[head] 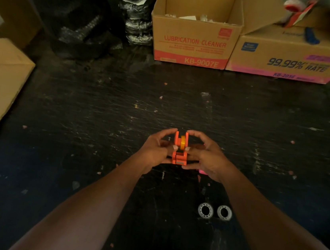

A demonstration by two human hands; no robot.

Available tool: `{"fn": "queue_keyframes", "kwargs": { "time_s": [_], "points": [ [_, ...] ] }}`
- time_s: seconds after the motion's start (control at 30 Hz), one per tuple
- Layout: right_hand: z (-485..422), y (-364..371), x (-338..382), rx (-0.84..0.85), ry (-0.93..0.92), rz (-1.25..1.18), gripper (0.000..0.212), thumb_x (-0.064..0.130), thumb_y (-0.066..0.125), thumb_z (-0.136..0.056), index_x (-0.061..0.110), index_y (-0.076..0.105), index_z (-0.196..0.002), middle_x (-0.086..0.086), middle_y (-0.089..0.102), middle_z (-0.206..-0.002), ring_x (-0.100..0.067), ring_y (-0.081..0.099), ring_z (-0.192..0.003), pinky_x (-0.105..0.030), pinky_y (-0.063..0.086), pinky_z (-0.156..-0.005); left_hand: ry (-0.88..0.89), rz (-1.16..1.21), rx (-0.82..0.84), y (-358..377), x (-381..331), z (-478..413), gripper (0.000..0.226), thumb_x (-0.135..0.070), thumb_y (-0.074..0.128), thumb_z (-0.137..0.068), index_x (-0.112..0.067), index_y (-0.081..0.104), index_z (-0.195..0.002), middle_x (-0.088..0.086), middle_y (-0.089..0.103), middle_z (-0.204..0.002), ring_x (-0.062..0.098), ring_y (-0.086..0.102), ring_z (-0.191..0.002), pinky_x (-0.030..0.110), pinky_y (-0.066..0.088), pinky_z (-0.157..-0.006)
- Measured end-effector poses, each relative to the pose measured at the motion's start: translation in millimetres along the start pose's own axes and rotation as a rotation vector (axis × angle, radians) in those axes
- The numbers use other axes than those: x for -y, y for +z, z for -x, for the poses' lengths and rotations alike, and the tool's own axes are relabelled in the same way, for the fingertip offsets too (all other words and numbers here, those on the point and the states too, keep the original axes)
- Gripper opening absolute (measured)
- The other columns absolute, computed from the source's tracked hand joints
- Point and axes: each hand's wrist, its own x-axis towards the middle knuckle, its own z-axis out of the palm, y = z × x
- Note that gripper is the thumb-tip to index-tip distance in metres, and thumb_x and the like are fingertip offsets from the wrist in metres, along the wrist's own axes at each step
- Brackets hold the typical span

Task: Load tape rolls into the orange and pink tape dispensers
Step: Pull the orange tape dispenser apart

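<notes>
Two hands hold one orange dispenser, two rolls near.

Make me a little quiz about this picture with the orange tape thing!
1. True or false: only one hand holds the orange dispenser.
2. How many white tape rolls lie on the dark surface? A) one B) two C) four
3. Fill in the missing word: the open box at the back reads "LUBRICATION ____".

Key
1. False: the left hand and the right hand both grip it.
2. B
3. CLEANER
</notes>
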Motion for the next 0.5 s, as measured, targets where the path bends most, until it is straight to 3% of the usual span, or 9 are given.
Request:
{"fn": "queue_keyframes", "kwargs": {
  "time_s": [0.4, 0.5],
  "points": [
    [-1.8, -2.0, 2.8, 0.020, 0.012, -0.003, 0.050, 0.002, 0.065, -0.095, 0.031, 0.055, -0.135, -0.017, 0.071, -0.119, -0.032, 0.078, -0.098, -0.055, 0.063, -0.084, 0.002, 0.006, 0.008, -0.5, -2.4, 3.3, 0.059, 0.000, 0.062, -0.095, -0.035, 0.052, -0.142, 0.008, 0.066, -0.125, 0.023, 0.071, -0.109, 0.041, 0.063, -0.086],
    [-2.1, -3.6, 3.5, 0.036, 0.023, -0.007, 0.051, 0.002, 0.066, -0.094, 0.031, 0.055, -0.135, -0.017, 0.070, -0.120, -0.033, 0.078, -0.098, -0.053, 0.064, -0.082, -0.005, 0.016, 0.017, -2.0, -2.0, 3.0, 0.062, 0.002, 0.063, -0.095, -0.034, 0.051, -0.144, 0.010, 0.066, -0.126, 0.025, 0.072, -0.109, 0.045, 0.063, -0.087]
  ]
}}
